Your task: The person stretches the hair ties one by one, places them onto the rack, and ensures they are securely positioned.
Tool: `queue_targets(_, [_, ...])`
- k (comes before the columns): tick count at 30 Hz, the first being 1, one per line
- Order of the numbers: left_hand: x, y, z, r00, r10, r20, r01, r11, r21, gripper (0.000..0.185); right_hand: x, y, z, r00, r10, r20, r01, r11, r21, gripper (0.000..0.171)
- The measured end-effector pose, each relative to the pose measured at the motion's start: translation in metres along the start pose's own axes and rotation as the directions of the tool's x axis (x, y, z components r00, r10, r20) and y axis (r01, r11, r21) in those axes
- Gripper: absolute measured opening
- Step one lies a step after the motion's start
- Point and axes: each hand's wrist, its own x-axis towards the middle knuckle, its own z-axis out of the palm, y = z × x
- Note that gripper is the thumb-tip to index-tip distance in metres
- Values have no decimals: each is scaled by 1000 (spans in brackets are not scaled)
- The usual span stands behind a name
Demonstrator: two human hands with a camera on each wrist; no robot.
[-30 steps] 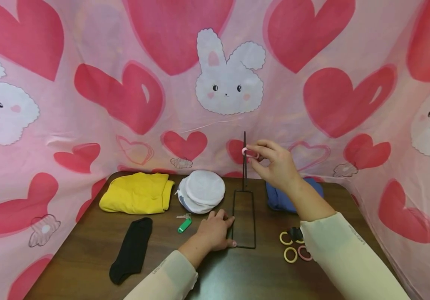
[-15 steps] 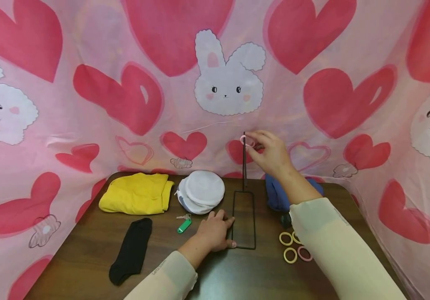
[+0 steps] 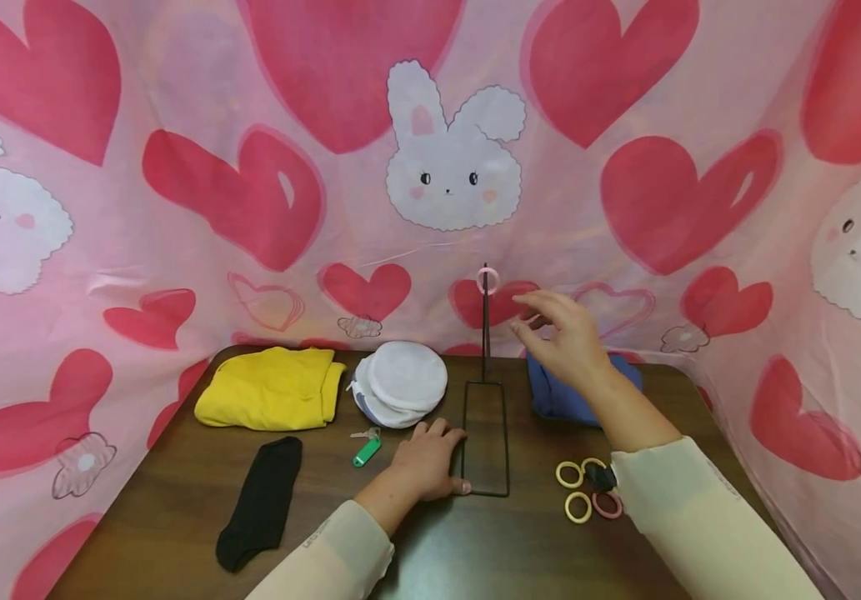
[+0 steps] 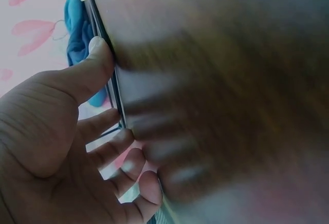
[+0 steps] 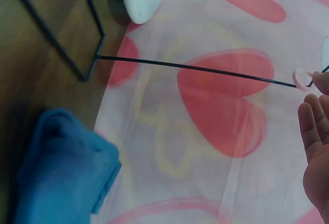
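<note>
A black wire stand (image 3: 507,442) has a rectangular base flat on the table and an upright at its far end. Near the top of that upright hangs a pink ring (image 3: 488,281). My left hand (image 3: 424,465) rests at the left side of the base, thumb and fingertips touching its rail. To the right of the ring, my right hand (image 3: 567,340) is raised with fingers loosely bent and nothing held. The right wrist view has the ring (image 5: 296,80) at the rod's end, close to the thumb. Yellow rings (image 3: 578,507) and a pink ring (image 3: 608,505) lie right of the base.
On the table (image 3: 460,558) are a folded yellow cloth (image 3: 268,390), a white round pouch (image 3: 407,377), a key with green tag (image 3: 367,452), a black sock (image 3: 259,504) and a blue cloth (image 3: 558,392). A small dark object (image 3: 599,477) lies by the rings. Pink printed curtain surrounds it.
My right hand lifted the pink ring to the upright's top, let go, then drew back right and slightly down. The ring now hangs there. My left hand stays on the base.
</note>
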Motion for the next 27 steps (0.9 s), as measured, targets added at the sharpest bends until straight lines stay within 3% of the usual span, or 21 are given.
queue_targets(6, [1, 0, 0, 1000, 7, 13, -8, 999, 41, 85, -39, 0, -22, 1000, -8, -22, 7, 999, -49, 39])
queue_targets(15, [0, -1, 0, 999, -13, 46, 12, 1000, 25, 86, -98, 6, -43, 1000, 7, 23, -5, 993, -115, 43])
queue_targets(22, [0, -1, 0, 998, -16, 61, 15, 1000, 28, 87, -139, 15, -54, 990, 62, 126, -43, 987, -153, 42])
queue_targets(27, [1, 0, 0, 998, -16, 66, 15, 1000, 20, 87, -167, 22, -64, 961, 148, 235, -114, 982, -150, 43])
